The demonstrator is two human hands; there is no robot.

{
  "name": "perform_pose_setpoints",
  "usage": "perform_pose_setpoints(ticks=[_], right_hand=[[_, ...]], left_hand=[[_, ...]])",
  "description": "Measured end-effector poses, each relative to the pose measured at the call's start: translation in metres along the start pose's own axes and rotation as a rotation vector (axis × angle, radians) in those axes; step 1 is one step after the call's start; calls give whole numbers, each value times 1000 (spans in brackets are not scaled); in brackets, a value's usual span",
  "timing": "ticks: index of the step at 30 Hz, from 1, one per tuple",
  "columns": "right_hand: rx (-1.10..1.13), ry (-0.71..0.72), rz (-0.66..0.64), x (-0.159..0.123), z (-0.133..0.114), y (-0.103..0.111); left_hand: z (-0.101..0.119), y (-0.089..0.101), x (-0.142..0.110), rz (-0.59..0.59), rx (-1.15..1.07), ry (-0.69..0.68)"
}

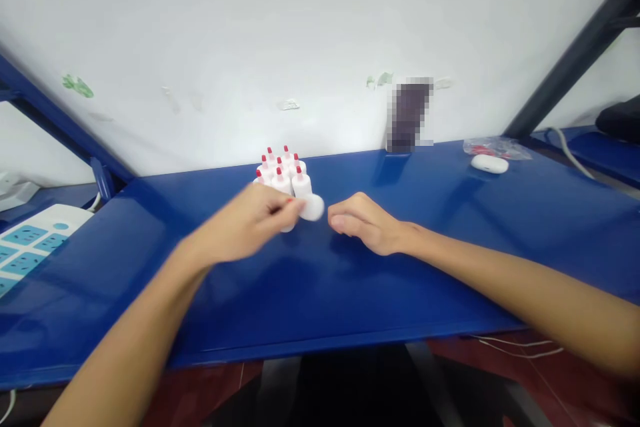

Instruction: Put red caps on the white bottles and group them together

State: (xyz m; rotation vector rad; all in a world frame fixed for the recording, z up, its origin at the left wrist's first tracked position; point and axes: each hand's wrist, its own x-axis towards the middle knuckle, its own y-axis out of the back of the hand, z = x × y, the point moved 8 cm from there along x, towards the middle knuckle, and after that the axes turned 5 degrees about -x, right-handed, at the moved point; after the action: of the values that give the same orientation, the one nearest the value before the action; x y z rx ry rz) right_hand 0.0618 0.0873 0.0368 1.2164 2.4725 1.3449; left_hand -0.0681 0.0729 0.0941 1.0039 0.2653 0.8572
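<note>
My left hand point(265, 217) pinches a small white squeeze bottle point(313, 208) near its narrow end, where a bit of red shows. This bottle lies tilted over, its round base toward the right, and is blurred by motion. Just beyond stands a tight group of white squeeze bottles point(301, 184) with red pointed caps, several of them upright and partly hidden by my left hand. To the right, a short gap from the held bottle, my right hand point(365, 222) is closed with curled fingers low over the blue table point(310, 294). Whatever its fingers may hold is hidden.
A dark blurred-out rectangular object point(409, 117) leans against the white wall at the back. Farther right sit a white earbud case point(490, 164) and a clear plastic bag point(520, 148) with red bits inside. A white power strip point(70, 215) with blue sockets is at the left.
</note>
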Motion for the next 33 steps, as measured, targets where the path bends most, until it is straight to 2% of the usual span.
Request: perform_pose_setpoints(ticks=[3,7,13,16,24,29,33], right_hand=[[-22,-21,31,2,6,3],[-112,-53,55,4,10,4],[-36,-97,68,4,10,5],[-36,-90,62,4,10,5],[-71,-65,40,4,7,3],[-106,-52,36,4,7,3],[-125,-49,30,4,7,3]], left_hand=[[-25,35,-3,11,-28,220],[-41,46,0,-84,45,354],[-41,29,11,-234,154,354],[-43,27,15,-259,165,321],[-53,40,16,-277,214,316],[-58,39,18,-294,288,317],[-57,50,7,-277,275,396]])
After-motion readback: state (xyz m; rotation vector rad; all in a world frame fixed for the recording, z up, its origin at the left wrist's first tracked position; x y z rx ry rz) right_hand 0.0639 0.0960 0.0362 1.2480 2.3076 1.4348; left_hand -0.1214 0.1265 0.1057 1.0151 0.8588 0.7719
